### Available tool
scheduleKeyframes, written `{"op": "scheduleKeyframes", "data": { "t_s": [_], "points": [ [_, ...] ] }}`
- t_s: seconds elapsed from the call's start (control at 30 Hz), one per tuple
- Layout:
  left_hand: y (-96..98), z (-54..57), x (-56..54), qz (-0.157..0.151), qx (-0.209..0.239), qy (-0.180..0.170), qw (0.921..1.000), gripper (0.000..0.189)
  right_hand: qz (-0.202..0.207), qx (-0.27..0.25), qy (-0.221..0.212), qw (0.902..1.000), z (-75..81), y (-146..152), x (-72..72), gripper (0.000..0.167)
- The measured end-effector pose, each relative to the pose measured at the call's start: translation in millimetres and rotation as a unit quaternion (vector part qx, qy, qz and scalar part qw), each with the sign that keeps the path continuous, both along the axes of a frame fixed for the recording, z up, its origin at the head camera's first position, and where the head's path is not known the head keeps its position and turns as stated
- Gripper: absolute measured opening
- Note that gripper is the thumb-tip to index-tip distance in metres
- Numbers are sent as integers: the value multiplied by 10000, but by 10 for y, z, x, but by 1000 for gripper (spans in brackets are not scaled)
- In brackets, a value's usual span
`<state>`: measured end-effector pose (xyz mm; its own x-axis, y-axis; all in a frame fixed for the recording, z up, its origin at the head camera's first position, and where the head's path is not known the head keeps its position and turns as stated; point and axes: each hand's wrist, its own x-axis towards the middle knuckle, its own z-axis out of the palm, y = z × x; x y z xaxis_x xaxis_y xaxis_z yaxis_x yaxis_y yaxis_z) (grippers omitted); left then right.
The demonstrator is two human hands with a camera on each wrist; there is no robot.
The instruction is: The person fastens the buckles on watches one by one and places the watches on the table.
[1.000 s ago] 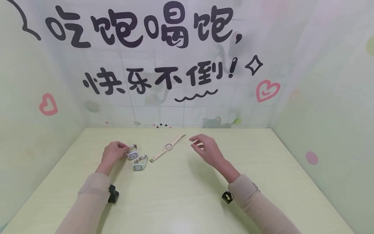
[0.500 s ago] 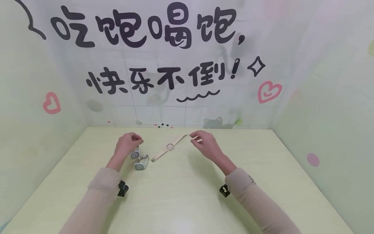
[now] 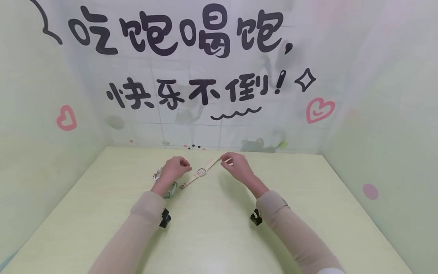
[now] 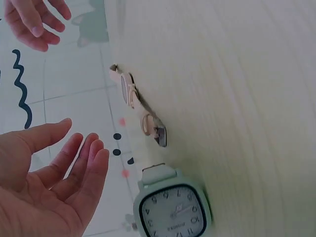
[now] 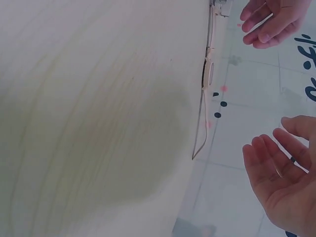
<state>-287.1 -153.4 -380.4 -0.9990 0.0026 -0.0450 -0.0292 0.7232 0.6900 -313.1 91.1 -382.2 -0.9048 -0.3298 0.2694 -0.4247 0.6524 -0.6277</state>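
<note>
A cream-pink wristwatch (image 3: 202,172) lies unbuckled and stretched out diagonally on the table, its buckle end toward the front left. My left hand (image 3: 174,169) hovers just left of it with relaxed, bent fingers and nothing in them. Below that hand a pale green wristwatch (image 4: 174,210) stands with its strap looped, its dial facing the left wrist camera. Behind the left wrist, a white wristwatch (image 3: 157,174) is partly hidden in the head view. My right hand (image 3: 236,165) hangs by the far strap end of the pink watch, fingers loosely curved and apart from it in the right wrist view.
The light wood table (image 3: 212,236) is bounded by a printed back wall (image 3: 191,131) with dark lettering and by pale side walls. Each sleeve cuff carries a black camera mount (image 3: 165,219).
My left hand has left the white watch and moved right, toward the pink watch. The right hand has stayed nearly in place. The head view has shifted slightly.
</note>
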Motion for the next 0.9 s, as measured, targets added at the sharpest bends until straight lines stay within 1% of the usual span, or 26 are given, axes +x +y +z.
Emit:
{"op": "scheduleKeyframes", "data": {
  "t_s": [0.1, 0.23, 0.3, 0.4, 0.43, 0.47, 0.5, 0.57, 0.6, 0.63, 0.67, 0.7, 0.73, 0.77, 0.8, 0.87, 0.9],
  "points": [
    [98, -49, -35, -33, -172, -152, 9997, 21, -93, -113, -247, 9996, -33, -47, -43, 20],
    [207, -113, -74, -86, -673, -390, 9969, 24, -269, -171, -601, 9977, -93, -110, -112, 19],
    [246, -144, -101, -83, -967, -444, 9943, 25, -372, -149, -805, 9960, -129, -139, -154, 20],
    [284, -186, -139, -69, -1247, -474, 9910, 27, -528, -262, -1262, 9903, -162, -175, -197, 24],
    [292, -203, -154, -59, -1327, -473, 9900, 28, -596, -364, -1457, 9869, -180, -192, -216, 26],
    [299, -214, -166, -41, -1429, -471, 9886, 28, -663, -574, -1742, 9808, -201, -209, -237, 29],
    [307, -223, -176, -13, -1510, -469, 9874, 26, -743, -801, -2019, 9733, -238, -224, -280, 31],
    [323, -239, -193, 39, -1640, -499, 9852, 21, -818, -1389, -2409, 9571, -275, -244, -331, 36],
    [332, -244, -199, 70, -1696, -517, 9841, 18, -738, -1817, -2585, 9459, -439, -226, -480, 37],
    [340, -247, -202, 91, -1729, -539, 9834, 14, -665, -2295, -2805, 9296, -601, -210, -630, 37],
    [349, -247, -201, 114, -1746, -574, 9829, 9, -716, -2676, -3035, 9117, -676, -212, -710, 38],
    [356, -251, -203, 120, -1731, -607, 9830, 5, -757, -2955, -3179, 8977, -755, -213, -790, 38],
    [362, -254, -203, 118, -1718, -643, 9830, 4, -801, -3223, -3297, 8837, -786, -221, -818, 39],
    [365, -259, -205, 114, -1710, -671, 9829, 4, -868, -3478, -3458, 8671, -821, -234, -848, 39],
    [368, -264, -206, 110, -1694, -694, 9830, 5, -952, -3719, -3611, 8498, -830, -244, -852, 41],
    [375, -271, -207, 87, -1654, -739, 9834, 8, -1303, -3976, -3844, 8229, -537, -331, -597, 46],
    [373, -277, -210, 57, -1646, -737, 9836, 9, -1313, -4116, -3909, 8127, -458, -345, -526, 47]
  ]
}}
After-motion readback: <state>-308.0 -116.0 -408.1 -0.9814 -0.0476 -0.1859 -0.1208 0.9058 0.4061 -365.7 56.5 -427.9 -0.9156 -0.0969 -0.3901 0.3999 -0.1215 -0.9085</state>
